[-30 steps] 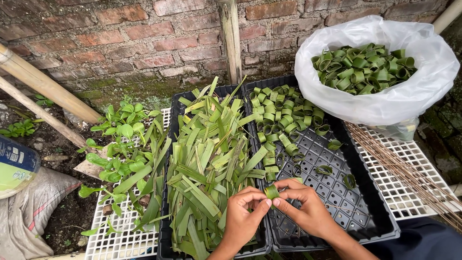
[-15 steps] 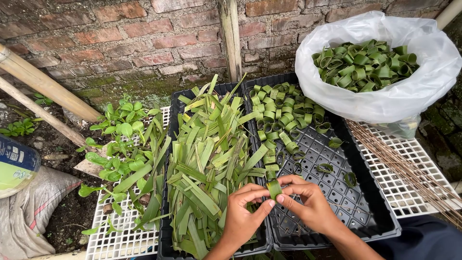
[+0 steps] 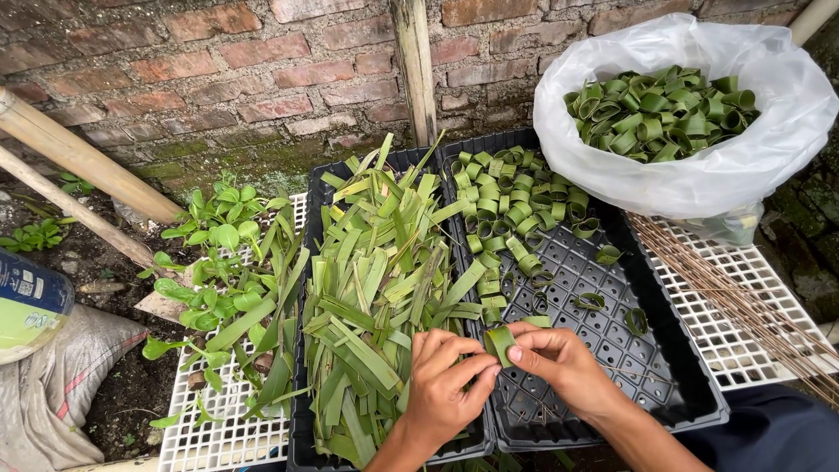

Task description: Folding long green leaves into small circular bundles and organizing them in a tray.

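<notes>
From the head view, the left hand (image 3: 441,385) and right hand (image 3: 559,363) meet over the black tray (image 3: 664,385), both pinching a leaf strip (image 3: 501,341) curled into a loop between fingertips. The strip looks light, thin and springy, likely to uncurl, so it wants holding at the overlap. Cut leaves (image 3: 376,297) lie heaped just left.

Both hands pinch one leaf strip (image 3: 501,343) into a loop — left hand (image 3: 441,385), right hand (image 3: 559,363). Cut leaves (image 3: 376,288) in left black tray (image 3: 301,437); rolled rings (image 3: 516,201) in rt tray (image 3: 690,385), more in white bag (image 3: 699,175).
</notes>
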